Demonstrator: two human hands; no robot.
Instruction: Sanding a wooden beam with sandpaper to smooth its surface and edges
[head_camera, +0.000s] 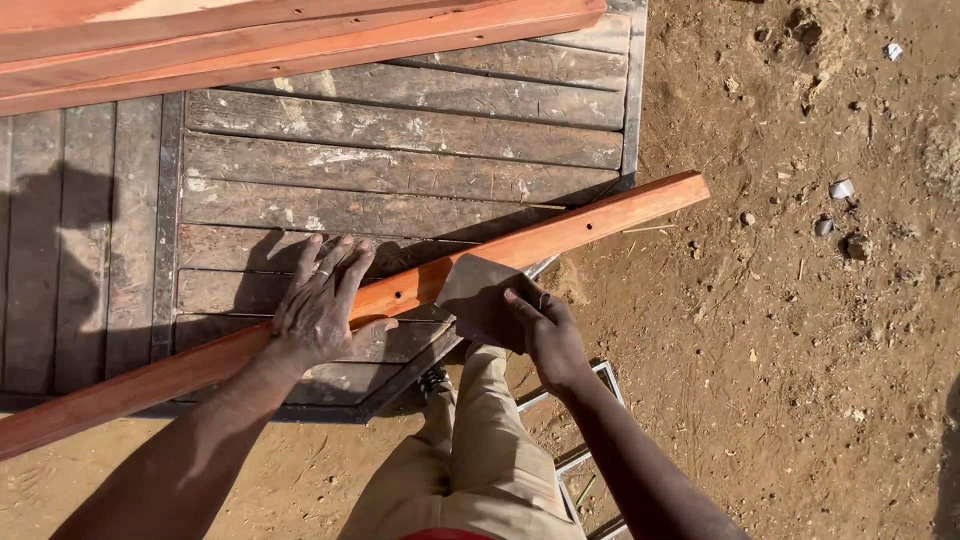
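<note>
A long reddish wooden batten lies slantwise over a weathered grey plank platform, its right end jutting out past the platform's edge above the dirt. My left hand presses flat on the batten with fingers spread, a ring on one finger. My right hand holds a folded sheet of brownish sandpaper against the batten just right of a small drilled hole. A second hole shows farther along the batten toward its right end.
More reddish battens are stacked along the platform's far edge. Sandy ground with pebbles and scraps lies to the right. My tan trouser leg and a metal frame are below the platform's corner.
</note>
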